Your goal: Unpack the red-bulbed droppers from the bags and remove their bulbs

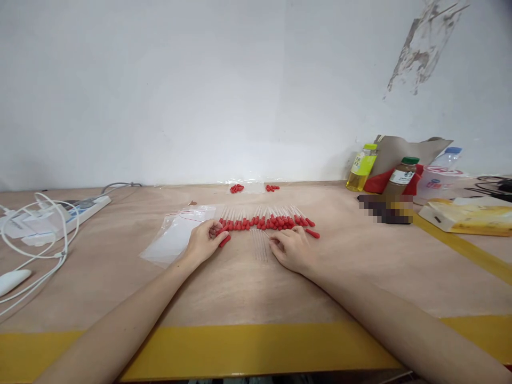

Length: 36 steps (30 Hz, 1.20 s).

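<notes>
A row of glass droppers with red rubber bulbs (pixel 267 221) lies across the middle of the wooden table (pixel 240 288). My left hand (pixel 203 242) rests at the row's left end, fingers curled on a red bulb (pixel 224 240). My right hand (pixel 291 248) lies near the row's right side, fingers bent, pinching at thin clear glass tubes (pixel 260 246) that lie between the two hands. One loose red bulb (pixel 312 233) sits just right of my right hand.
Clear plastic bags (pixel 175 238) lie left of the row. Small heaps of red bulbs (pixel 237 188) sit near the wall. A power strip with white cables (pixel 48 218) is at the left. Bottles (pixel 362 167), a paper bag and a tissue pack (pixel 468 216) stand at the right.
</notes>
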### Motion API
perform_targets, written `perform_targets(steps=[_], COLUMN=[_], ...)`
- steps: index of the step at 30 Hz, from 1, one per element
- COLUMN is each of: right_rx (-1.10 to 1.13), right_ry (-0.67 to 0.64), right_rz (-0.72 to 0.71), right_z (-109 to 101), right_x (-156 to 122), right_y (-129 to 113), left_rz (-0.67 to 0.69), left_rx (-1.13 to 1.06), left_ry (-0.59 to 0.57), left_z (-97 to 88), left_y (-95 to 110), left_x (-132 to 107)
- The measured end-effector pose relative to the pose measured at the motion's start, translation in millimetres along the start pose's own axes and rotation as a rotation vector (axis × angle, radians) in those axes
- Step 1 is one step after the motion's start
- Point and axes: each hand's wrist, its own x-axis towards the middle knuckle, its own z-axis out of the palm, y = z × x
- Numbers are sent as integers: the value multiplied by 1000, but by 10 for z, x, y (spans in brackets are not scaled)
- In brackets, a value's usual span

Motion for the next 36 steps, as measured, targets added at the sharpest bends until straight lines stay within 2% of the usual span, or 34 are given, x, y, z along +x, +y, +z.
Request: perform_targets(steps=[7,10,15,20,23,26,31,34,36], right_rx=[71,197,325,361,345,327,268,222,181], right_ry=[-14,-40,68,179,177,165,193,247,226], right_rz=[3,76,228,273,280,276,220,152,99], right_z=[-13,-39,-36,12,18,16,5,-29,-66], right_x=[18,17,16,9,-5,-15,-13,-12,-15], right_y=[-59,-78,-11,131,178,196,191,164,141], left_rz=[106,152,218,135,69,15,-42,107,259], left_rx=[77,120,258,336,358,349,303,221,198], left_ry=[48,45,-24,-71,-98,-83,34,121,104], left_z=[0,10,83,267,376,407,279,180,138], left_y=[-49,-25,139,356,413,409,355,325,316], left_x=[-6,-13,121,382,480,515,388,167,2])
